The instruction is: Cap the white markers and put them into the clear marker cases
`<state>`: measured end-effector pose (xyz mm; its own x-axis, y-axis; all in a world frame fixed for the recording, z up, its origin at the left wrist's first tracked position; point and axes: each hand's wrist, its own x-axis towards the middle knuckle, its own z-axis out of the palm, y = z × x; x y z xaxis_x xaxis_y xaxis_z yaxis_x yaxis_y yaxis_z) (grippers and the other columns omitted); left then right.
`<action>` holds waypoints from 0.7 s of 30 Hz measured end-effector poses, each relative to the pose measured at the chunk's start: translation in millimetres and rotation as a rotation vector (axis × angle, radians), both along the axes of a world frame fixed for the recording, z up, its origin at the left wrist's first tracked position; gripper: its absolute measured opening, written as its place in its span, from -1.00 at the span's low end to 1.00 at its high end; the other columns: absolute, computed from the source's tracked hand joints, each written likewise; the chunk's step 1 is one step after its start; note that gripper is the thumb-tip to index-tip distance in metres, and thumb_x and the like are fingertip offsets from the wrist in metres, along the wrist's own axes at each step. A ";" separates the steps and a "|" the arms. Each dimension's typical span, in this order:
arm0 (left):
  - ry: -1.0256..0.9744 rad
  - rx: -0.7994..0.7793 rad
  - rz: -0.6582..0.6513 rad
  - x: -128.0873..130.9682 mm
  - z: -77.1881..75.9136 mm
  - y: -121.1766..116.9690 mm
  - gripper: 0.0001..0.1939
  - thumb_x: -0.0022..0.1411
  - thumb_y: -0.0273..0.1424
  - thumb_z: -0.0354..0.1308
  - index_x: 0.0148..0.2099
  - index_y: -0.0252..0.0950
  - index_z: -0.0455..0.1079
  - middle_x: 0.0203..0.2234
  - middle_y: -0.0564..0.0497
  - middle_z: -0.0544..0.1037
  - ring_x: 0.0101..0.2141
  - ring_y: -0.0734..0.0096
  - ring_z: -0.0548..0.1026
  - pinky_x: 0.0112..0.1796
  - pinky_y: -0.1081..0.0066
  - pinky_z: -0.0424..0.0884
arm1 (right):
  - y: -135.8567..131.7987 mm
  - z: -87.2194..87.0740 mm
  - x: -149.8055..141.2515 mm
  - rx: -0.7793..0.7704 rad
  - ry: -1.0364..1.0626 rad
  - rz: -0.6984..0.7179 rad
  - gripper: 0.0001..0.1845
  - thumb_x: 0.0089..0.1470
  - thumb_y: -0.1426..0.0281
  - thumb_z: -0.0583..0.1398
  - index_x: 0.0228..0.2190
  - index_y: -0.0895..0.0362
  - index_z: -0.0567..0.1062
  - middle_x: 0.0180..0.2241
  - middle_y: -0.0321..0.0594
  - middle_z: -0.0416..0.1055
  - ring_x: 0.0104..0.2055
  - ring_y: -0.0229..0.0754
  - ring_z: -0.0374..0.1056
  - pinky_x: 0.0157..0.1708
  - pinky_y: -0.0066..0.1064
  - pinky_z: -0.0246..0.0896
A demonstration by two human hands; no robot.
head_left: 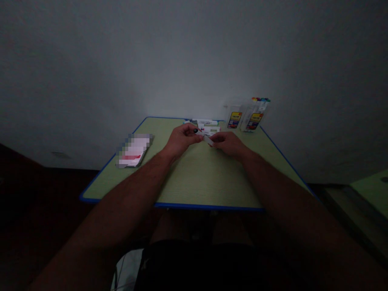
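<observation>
Over the middle of the table, both my hands are closed on a slim white marker [208,140]. My left hand [182,139] pinches it between thumb and fingers, and a round black end shows beside the index finger. My right hand [229,143] grips the lower right end with its fingertips. Part of the marker is hidden behind the fingers, and the dim light blurs its detail. Just beyond my hands lie several white markers [206,122] and white pieces, partly covered by my fingers.
Two clear plastic cases with yellow labels stand at the back right: one case [234,117] and another case [254,119] with colourful-tipped markers. A phone-like slab [133,150], partly pixelated, lies at left. The green table [209,182] has a blue edge and meets a grey wall.
</observation>
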<state>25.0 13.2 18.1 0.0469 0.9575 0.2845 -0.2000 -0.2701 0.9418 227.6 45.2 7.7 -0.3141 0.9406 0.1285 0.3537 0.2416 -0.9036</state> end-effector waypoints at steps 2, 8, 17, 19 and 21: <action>-0.002 -0.009 0.019 -1.5 -1.0 1.5 -0.71 -0.15 -0.56 0.43 -0.36 -0.33 0.41 -0.44 0.05 0.57 -0.42 0.49 0.52 -0.27 0.39 0.50 | -0.9 1.5 0.0 -0.010 0.006 -0.006 -0.75 -0.19 0.59 0.35 -0.37 0.14 0.65 -0.38 -0.25 0.59 -0.33 -0.23 0.46 -0.18 -0.36 0.34; -0.036 -0.112 0.145 -5.6 -1.0 2.1 -0.70 -0.01 -0.57 0.35 -0.22 -0.26 0.39 -0.55 0.12 0.48 -0.53 0.49 0.48 -0.38 0.39 0.50 | -6.9 4.6 -1.4 -0.099 0.138 0.074 -0.72 -0.17 0.53 0.38 -0.30 0.17 0.65 -0.46 -0.23 0.57 -0.43 -0.26 0.45 -0.38 -0.45 0.32; -0.131 -0.363 0.228 -10.5 4.2 5.7 -0.75 0.14 -0.65 0.15 -0.18 -0.26 0.32 -0.55 0.11 0.45 -0.56 0.52 0.46 -0.43 0.45 0.50 | -11.9 9.6 -2.7 -0.168 0.347 0.197 -0.69 -0.05 0.26 0.39 -0.28 0.20 0.62 -0.45 -0.16 0.58 -0.54 -0.28 0.44 -0.56 -0.50 0.29; -0.152 -0.392 0.229 -12.9 3.9 7.4 -0.78 0.18 -0.66 0.11 -0.17 -0.28 0.32 -0.55 0.09 0.45 -0.56 0.50 0.45 -0.45 0.44 0.50 | -12.4 10.6 -1.6 -0.209 0.401 0.243 -0.69 -0.03 0.25 0.39 -0.27 0.20 0.61 -0.44 -0.16 0.58 -0.54 -0.27 0.45 -0.53 -0.48 0.34; -0.173 -0.413 0.216 -14.7 2.5 9.1 -0.80 0.20 -0.67 0.08 -0.18 -0.30 0.32 -0.55 0.07 0.45 -0.57 0.49 0.45 -0.46 0.43 0.50 | -13.0 11.3 -0.6 -0.228 0.439 0.291 -0.70 -0.01 0.28 0.38 -0.24 0.19 0.61 -0.43 -0.15 0.59 -0.52 -0.25 0.48 -0.50 -0.45 0.38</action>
<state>10.3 22.2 20.7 -0.1797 0.9744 -0.1348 -0.3431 0.0663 0.9369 227.0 32.2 19.1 -0.5271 0.8427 0.1096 -0.1184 0.0550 -0.9914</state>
